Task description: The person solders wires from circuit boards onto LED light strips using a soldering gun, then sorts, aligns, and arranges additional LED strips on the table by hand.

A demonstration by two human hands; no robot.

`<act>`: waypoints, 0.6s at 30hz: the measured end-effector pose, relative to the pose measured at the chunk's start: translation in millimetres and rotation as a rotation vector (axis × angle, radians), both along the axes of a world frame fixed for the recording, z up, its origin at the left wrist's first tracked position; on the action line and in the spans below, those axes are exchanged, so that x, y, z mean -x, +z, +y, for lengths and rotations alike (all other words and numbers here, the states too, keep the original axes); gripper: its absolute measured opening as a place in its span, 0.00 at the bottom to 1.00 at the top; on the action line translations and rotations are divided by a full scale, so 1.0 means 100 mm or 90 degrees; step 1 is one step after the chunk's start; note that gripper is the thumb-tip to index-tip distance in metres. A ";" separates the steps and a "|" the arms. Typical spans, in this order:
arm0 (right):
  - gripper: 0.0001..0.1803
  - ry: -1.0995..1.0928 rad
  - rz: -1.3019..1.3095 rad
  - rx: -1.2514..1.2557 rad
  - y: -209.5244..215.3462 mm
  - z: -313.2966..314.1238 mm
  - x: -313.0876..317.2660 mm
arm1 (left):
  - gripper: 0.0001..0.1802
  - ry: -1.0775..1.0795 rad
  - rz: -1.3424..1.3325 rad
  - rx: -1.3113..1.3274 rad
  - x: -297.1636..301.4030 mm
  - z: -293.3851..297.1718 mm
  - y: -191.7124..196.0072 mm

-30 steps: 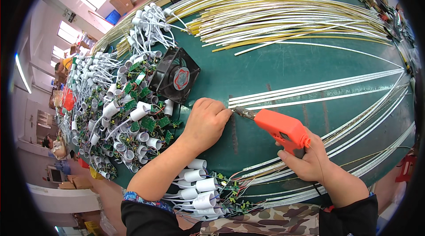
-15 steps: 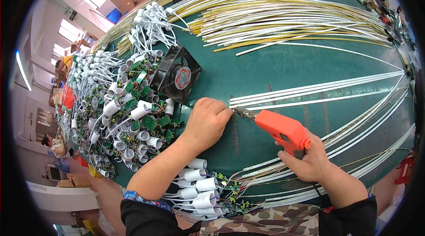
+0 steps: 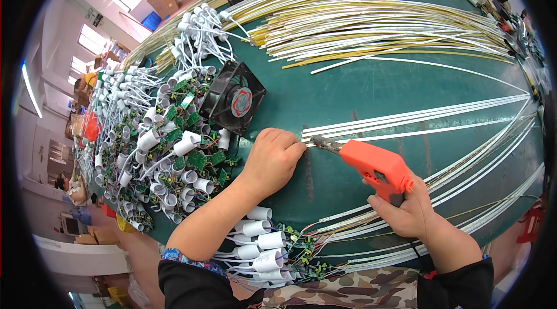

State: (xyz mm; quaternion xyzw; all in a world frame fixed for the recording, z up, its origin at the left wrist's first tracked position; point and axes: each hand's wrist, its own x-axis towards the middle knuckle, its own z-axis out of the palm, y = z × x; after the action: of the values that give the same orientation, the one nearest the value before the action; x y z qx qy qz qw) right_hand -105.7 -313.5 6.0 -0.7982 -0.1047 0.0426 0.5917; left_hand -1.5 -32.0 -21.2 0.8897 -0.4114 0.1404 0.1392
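A person solders light strips on a green table (image 3: 371,94), seen from above.

The right hand (image 3: 406,211) grips one orange soldering gun (image 3: 374,165), its tip touching the near ends of about three white strips (image 3: 418,120) lying side by side. Just left of the gun, the left hand (image 3: 271,158) is curled closed, knuckles up, pressing down on those strip ends. One black fan (image 3: 233,98) sits beyond the left hand. Left of the gun lie too many white lamp sockets (image 3: 174,152) to count.
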 end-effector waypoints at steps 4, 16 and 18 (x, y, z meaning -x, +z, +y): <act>0.28 0.027 -0.033 0.020 -0.06 0.02 -0.01 | 0.11 -0.002 -0.001 0.002 -0.01 -0.01 -0.01; 0.28 0.004 -0.010 -0.027 -0.02 -0.02 0.00 | 0.10 -0.003 0.007 0.011 -0.02 0.00 -0.01; 0.29 0.001 -0.007 -0.024 0.00 -0.01 0.00 | 0.10 -0.003 0.005 0.010 -0.02 0.01 -0.01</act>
State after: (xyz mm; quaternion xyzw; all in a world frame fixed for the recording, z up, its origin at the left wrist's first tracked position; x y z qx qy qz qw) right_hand -105.4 -314.8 5.8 -0.7870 -0.1098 0.0367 0.6060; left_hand 0.2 -31.0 -22.5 0.8883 -0.4116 0.1400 0.1483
